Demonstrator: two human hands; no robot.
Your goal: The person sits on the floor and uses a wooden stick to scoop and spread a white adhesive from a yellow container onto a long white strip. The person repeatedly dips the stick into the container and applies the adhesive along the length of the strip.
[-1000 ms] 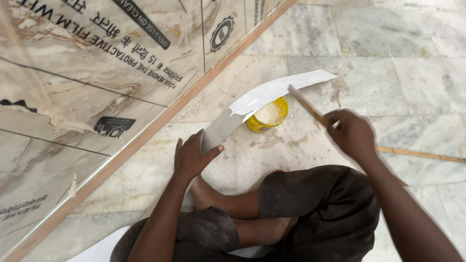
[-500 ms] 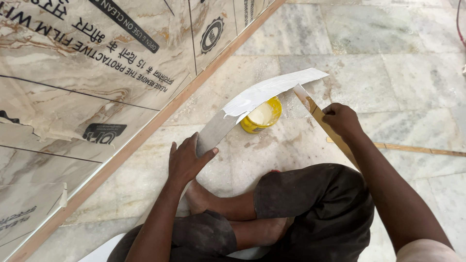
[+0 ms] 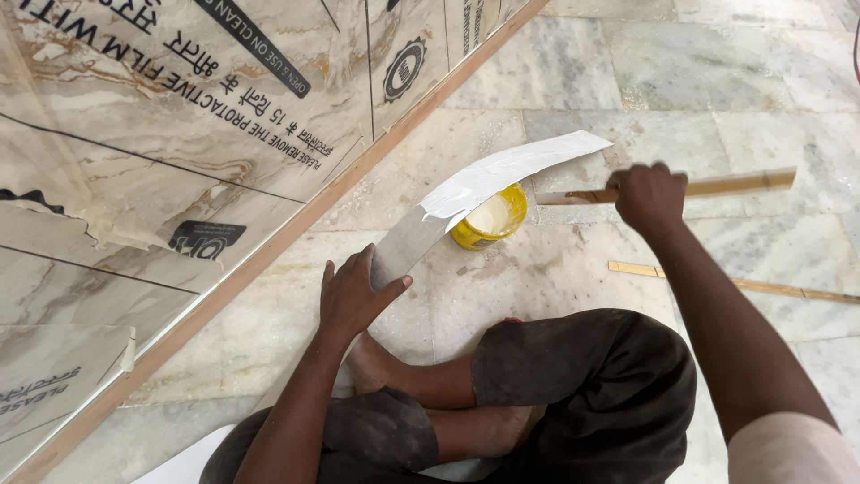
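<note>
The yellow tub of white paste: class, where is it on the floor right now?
In the head view the yellow tub stands on the marble floor mid-frame, partly under the grey strip that the left hand holds, left of the right hand.

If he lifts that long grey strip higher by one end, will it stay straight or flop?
The grey strip would probably bend rather than stay straight: it already curves between the left hand and its far end. It looks thin and likely light, since one hand holds it. The white paste on it may make it slippery or messy.
</note>
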